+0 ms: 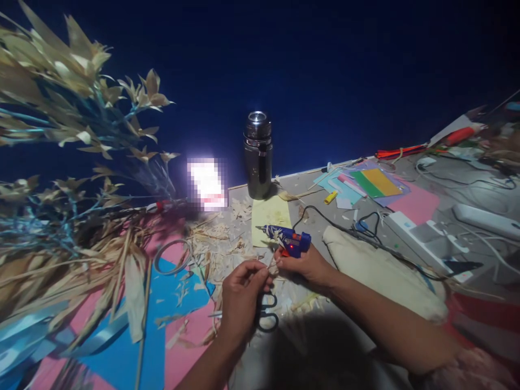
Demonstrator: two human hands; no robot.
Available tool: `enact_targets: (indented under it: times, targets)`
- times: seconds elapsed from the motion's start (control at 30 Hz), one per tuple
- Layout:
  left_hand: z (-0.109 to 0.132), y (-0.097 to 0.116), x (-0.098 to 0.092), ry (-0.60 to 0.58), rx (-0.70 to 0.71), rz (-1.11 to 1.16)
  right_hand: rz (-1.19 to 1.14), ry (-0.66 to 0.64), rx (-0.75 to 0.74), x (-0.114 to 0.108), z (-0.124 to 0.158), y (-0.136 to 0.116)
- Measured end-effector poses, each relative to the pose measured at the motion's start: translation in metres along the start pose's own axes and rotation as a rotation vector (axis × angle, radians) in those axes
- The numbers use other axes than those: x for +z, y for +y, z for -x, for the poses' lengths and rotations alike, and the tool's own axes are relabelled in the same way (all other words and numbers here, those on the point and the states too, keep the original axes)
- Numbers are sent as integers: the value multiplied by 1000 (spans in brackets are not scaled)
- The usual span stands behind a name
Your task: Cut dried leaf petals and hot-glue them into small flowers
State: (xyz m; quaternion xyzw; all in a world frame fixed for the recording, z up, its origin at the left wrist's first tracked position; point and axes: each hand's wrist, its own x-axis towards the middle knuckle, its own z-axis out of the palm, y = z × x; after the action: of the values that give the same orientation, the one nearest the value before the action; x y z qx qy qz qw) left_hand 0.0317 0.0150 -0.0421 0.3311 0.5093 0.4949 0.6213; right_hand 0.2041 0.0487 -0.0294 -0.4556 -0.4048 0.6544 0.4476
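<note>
My right hand (303,264) grips a blue hot glue gun (286,239), its nozzle pointing left over a yellow paper sheet (270,214). A black cord (337,222) runs from the gun to the right. My left hand (244,295) is closed, pinching a thin strip of dry leaf (271,264) near the gun. Black scissors (265,314) lie under or against that hand; I cannot tell whether the fingers hold them. Dry leaf scraps (211,241) litter the table around both hands.
A bundle of dried leaves on blue stems (69,179) fills the left. Blue and pink paper sheets (170,303) and a tape ring (171,255) lie nearby. A steel flask (258,154) stands behind. Coloured papers (374,183), a white power strip (426,238) and a cloth (382,271) are right.
</note>
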Motion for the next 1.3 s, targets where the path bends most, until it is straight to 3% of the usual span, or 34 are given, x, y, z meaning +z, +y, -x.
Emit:
enact_targets:
  times: [0.17, 0.43, 0.67, 0.9, 1.3]
  targets:
    - [-4, 6, 0, 25, -10, 111, 82, -40, -12, -3, 0, -2]
    - [-17, 27, -19, 168, 12, 283, 253, -153, -127, -29, 6, -1]
    - [-15, 30, -20, 195, 14, 259, 403, -310, -157, -18, 15, -9]
    - [-16, 28, -20, 180, 26, 247, 579, -323, -245, -16, 15, -10]
    - [-15, 25, -21, 140, 25, 267, 619, -312, -247, -15, 15, -15]
